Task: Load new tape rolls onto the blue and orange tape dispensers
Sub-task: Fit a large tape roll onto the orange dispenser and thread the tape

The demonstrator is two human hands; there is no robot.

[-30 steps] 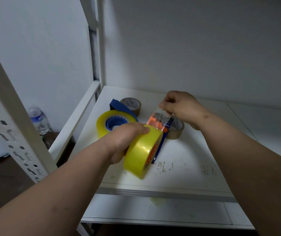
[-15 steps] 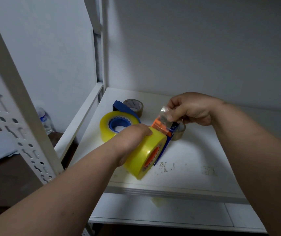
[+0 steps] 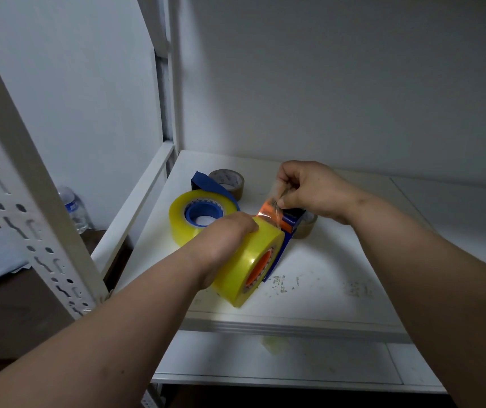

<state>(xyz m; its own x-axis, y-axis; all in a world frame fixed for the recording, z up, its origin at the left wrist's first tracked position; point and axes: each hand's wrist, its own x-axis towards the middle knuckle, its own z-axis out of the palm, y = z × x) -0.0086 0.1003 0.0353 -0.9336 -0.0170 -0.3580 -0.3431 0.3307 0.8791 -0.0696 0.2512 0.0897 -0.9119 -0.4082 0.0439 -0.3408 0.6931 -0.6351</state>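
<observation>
At frame centre, my left hand [image 3: 224, 240] grips the yellow tape roll [image 3: 250, 260] seated on the orange dispenser [image 3: 268, 257], steadying it. My right hand [image 3: 309, 189] pinches the tape end [image 3: 275, 206], probably to thread it. The loaded blue dispenser [image 3: 203, 210] lies on the shelf [image 3: 324, 275] behind.

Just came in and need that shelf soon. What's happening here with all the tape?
A person is loading tape dispensers on the white shelf. The left hand grips a yellow tape roll mounted on the orange dispenser, while the right hand pinches the clear tape end over its front. The blue dispenser, with a roll on it, lies behind on the shelf beside two brown rolls.
</observation>
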